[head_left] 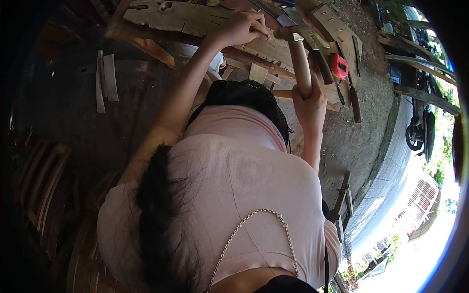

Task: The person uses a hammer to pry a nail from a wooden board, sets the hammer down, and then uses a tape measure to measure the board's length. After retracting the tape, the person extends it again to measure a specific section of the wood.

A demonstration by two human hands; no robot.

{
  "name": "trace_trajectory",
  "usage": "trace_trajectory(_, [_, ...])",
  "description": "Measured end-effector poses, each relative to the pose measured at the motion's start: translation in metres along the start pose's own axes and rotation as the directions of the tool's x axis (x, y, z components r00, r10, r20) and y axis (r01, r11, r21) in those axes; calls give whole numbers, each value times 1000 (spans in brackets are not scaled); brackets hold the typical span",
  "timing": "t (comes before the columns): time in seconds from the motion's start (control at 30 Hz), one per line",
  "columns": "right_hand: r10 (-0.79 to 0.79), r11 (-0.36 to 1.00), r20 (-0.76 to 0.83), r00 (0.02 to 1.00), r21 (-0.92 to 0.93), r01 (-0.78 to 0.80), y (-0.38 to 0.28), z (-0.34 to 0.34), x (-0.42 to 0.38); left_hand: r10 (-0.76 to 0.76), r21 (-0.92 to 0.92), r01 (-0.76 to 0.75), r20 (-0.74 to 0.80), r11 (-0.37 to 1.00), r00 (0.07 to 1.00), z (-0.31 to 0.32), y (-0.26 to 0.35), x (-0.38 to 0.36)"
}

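My right hand (310, 103) is closed around the pale wooden handle of a hammer (300, 68). The hammer's head end lies over a wooden workpiece (273, 50) on the bench, close to my left fingers. Above the bench, my left hand (240, 30) has its fingers curled in and pinched together near the board. Whatever sits between those fingertips is too small to make out. Right of the hammer lie a tool with a dark wooden handle (322, 67) and a red tape measure (339, 67).
A rough plank (178, 18) lies along the bench's left part. Metal blades (285, 19) rest at the top, and another wooden-handled tool (355, 105) lies at the right. Wood strips (110, 78) are on the left. A motorcycle (421, 128) stands farther off.
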State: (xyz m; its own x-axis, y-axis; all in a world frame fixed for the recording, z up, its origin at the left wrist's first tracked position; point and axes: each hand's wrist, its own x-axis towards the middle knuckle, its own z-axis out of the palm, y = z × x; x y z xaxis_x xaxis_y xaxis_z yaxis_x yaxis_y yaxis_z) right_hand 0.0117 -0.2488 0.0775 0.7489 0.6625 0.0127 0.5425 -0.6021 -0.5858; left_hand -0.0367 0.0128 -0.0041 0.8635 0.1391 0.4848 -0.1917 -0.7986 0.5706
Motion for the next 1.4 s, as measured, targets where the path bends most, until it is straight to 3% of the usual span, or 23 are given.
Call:
trace_trajectory(0.13, [13, 999, -103, 995, 49, -8, 7, 10, 3, -49, -33, 50, 15, 998, 999, 4, -1, 2])
trace_trajectory(0.2, [-42, 992, 9, 999, -117, 43, 11, 11, 5, -60, -31, 60, 2, 998, 998, 4, -1, 2])
trace_trajectory(0.27, [-99, 992, -46, 994, -78, 96, 11, 9, 4, -1, -6, 1, -10, 1000, 1000, 0, 0, 2])
trace_trajectory(0.37, [29, 1000, -56, 998, 10, -28, 4, 5, 2, -48, -60, 51, 51, 997, 998, 0, -1, 2])
trace_trajectory(0.4, [6, 999, -73, 997, 46, -3, 7, 11, 3, -42, -61, 45, 48, 997, 998, 1, -1, 3])
trace_trajectory(0.5, [-89, 996, -5, 996, -26, 89, 13, 14, 9, -23, -31, 24, 10, 999, 1000, 1, -4, 2])
trace_trajectory(0.6, [-74, 997, 12, 997, 28, 74, 11, 7, 8, 9, -47, -9, 16, 999, 1000, 0, -5, 0])
trace_trajectory(0.67, [-11, 996, -10, 1000, 84, 12, 1, 2, 9, -55, -101, 61, 64, 993, 996, 1, -2, 3])
trace_trajectory(0.83, [-104, 994, 19, 994, -41, 104, 5, 8, 12, -43, -70, 46, 42, 996, 998, -5, 2, 5])
trace_trajectory(0.93, [-107, 993, 1, 994, 52, 107, -1, -1, 10, -67, -80, 68, 22, 994, 998, -2, 2, 3])
trace_trajectory(1.0, [-20, 998, -21, 1000, 53, 21, -5, 1, 10, -56, -128, 59, 25, 990, 998, -2, 4, 4])
trace_trajectory(1.07, [-70, 991, -71, 995, 109, 77, 4, 12, 9, -60, -99, 62, 24, 993, 998, -3, 6, 3])
trace_trajectory(1.13, [-73, 995, 24, 997, -67, 75, 4, 10, 9, -62, -67, 64, 25, 996, 998, -4, 3, 4])
trace_trajectory(1.2, [-8, 998, 59, 998, -62, 12, -1, 4, 6, -110, -92, 114, 49, 989, 993, -2, 0, 3])
trace_trajectory(1.3, [1, 998, -45, 999, 70, 2, -4, 5, 3, -80, -141, 86, 46, 986, 996, 0, 1, 2])
trace_trajectory(1.4, [-39, 998, 20, 999, -54, 40, 7, 17, 6, -73, -62, 74, 10, 995, 997, 1, 2, 2])
